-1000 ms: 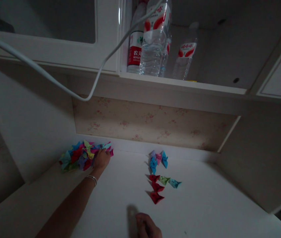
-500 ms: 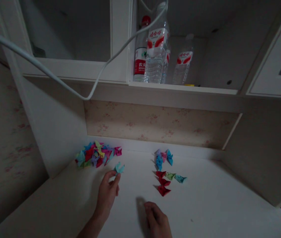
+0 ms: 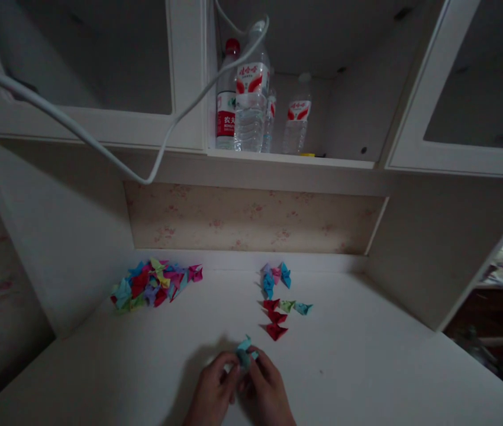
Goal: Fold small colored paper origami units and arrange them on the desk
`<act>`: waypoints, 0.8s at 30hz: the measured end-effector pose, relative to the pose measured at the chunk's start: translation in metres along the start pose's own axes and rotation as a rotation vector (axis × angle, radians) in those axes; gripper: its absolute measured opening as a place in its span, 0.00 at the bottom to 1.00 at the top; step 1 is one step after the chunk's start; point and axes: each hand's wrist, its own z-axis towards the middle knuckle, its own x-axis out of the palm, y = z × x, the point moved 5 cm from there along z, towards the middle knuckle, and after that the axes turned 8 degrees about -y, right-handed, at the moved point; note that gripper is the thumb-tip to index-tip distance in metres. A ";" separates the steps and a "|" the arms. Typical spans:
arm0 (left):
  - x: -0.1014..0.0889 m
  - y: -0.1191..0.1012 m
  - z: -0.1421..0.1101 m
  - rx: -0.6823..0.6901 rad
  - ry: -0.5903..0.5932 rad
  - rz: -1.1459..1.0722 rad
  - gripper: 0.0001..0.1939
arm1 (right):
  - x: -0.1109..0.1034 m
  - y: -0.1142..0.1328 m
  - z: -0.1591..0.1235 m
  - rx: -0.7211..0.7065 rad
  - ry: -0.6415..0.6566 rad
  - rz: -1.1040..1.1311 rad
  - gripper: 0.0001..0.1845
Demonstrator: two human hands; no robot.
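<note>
Below bottles [image 3: 250,112] and looping cable [image 3: 146,180], turquoise paper [image 3: 243,357] pinched in left hand [image 3: 216,378] and right hand [image 3: 268,380]

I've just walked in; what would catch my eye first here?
Probably the heap of bright folded papers at the back left of the white desktop. Nearer, the left hand and right hand hold a teal folded paper between them. Above, plastic bottles stand on an open shelf.
</note>
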 end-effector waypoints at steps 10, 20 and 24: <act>-0.016 0.005 0.006 -0.124 -0.080 -0.058 0.28 | 0.001 0.000 0.000 0.011 0.141 -0.033 0.20; -0.020 -0.011 0.005 -0.015 -0.041 0.030 0.23 | -0.008 0.002 0.006 -0.060 0.044 -0.076 0.20; -0.022 -0.010 0.009 0.031 -0.021 0.053 0.21 | -0.009 0.002 0.007 -0.043 0.049 -0.073 0.24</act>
